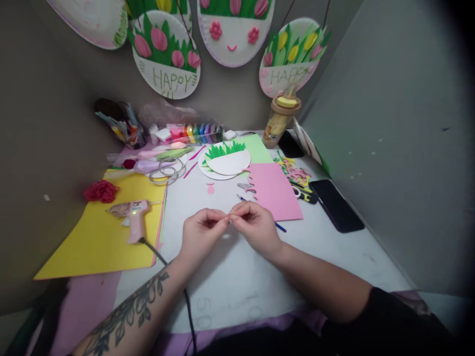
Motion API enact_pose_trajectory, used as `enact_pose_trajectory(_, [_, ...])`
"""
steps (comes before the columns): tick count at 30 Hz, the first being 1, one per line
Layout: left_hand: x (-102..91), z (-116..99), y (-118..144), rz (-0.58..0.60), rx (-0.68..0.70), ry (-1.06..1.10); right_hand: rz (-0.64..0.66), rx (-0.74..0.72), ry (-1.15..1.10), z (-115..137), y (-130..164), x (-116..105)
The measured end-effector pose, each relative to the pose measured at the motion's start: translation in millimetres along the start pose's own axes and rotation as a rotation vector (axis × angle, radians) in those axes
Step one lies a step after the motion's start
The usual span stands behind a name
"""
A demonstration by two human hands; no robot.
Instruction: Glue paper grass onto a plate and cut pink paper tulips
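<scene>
My left hand (202,231) and my right hand (253,225) meet fingertip to fingertip above the white table (237,277). Both pinch one tiny pale piece (228,217) between thumbs and forefingers; it is too small to identify. A pink paper sheet (276,190) lies just beyond my right hand, with a blue pen (280,228) partly under that hand. A paper plate with green paper grass (224,159) sits farther back. A small pink cut-out (210,188) lies between the plate and my hands.
A pink glue gun (133,217) rests on a yellow sheet (100,237) at left, its cord running toward me. A red pompom (101,191), paint pots (196,132), a bottle (279,121), scissors (305,193) and a black phone (336,205) lie around. Decorated plates (166,54) hang on the wall.
</scene>
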State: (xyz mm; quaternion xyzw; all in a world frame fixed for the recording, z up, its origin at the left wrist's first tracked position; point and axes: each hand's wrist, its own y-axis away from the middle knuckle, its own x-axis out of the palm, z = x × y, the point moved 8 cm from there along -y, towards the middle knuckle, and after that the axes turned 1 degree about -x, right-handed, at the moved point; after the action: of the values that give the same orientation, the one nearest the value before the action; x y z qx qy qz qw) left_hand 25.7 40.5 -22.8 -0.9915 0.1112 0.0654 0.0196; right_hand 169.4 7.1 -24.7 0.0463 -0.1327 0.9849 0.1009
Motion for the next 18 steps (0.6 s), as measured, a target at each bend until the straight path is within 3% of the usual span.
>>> enact_pose_trajectory(10, [7.5,5.0,-1.8,0.043,-0.087,0.217,0.031,0.086,0.053,-9.0,-2.1,1.5])
enact_pose_trajectory(16, [2.0,8.5,-4.8,0.0,-0.133,0.247,-0.032,0.108,0.058,-10.6,-13.6,-15.6])
enact_pose_trajectory(18, [2.7,10.1,-5.0,0.006,-0.143,0.244,0.013,0.118,0.111,-10.9,-15.0,-13.1])
